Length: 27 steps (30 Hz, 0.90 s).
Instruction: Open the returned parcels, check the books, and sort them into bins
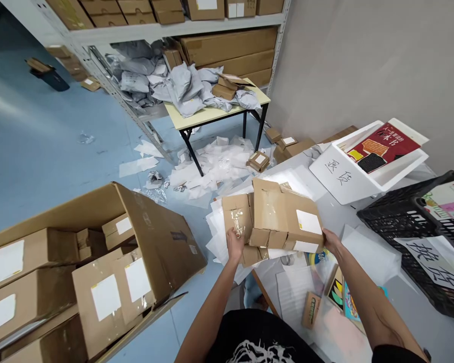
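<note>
Right now an opened cardboard box sits across both hands, its long axis running left to right. The left hand has its fingers clenched on the taped flap. The right hand grips the far end beside a white label, with foam sheets just beneath.

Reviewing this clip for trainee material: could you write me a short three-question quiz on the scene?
1. True or false: the left hand and the right hand both touch the opened cardboard box.
2. Where does the red-covered book lie? A) the black plastic crate B) the white foam box
3. Fill in the word: the tipped-over carton holds brown boxes with white ____.

Key: 1 true; 2 B; 3 labels.
</note>
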Available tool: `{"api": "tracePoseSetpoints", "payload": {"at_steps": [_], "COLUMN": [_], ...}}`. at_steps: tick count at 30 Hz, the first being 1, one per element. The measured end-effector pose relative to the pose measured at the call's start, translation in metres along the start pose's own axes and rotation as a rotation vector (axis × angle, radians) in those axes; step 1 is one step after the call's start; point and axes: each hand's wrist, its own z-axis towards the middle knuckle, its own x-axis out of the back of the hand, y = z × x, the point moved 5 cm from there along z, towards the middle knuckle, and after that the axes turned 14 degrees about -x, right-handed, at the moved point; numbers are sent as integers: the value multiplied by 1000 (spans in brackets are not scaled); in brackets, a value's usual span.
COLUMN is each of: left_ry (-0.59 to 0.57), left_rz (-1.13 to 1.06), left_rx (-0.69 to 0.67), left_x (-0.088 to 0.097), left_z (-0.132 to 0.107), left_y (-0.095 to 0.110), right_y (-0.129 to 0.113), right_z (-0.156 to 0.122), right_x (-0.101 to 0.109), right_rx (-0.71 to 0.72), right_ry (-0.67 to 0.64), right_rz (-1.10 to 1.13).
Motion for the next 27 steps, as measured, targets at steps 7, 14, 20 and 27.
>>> {"api": "tracePoseSetpoints", "payload": {"at_steps": [7, 14, 20, 27], "left_ry": [60, -44, -86, -145], "left_rz": [-27, -199, -367, -540], "left_rx": [169, 172, 120, 106], "left_x": [25, 30, 25, 18], "left_z": [14, 21, 27, 29], "left_y": [-18, -26, -25, -24], "right_y": [6, 0, -5, -15], "right_z": [0, -2, -9, 5], "right_x": [-10, -52, -73, -82], "right_rx": [51, 210, 298, 244], "right_ry": [129, 102, 19, 185], "right_rz": [-164, -366, -493, -599]}}
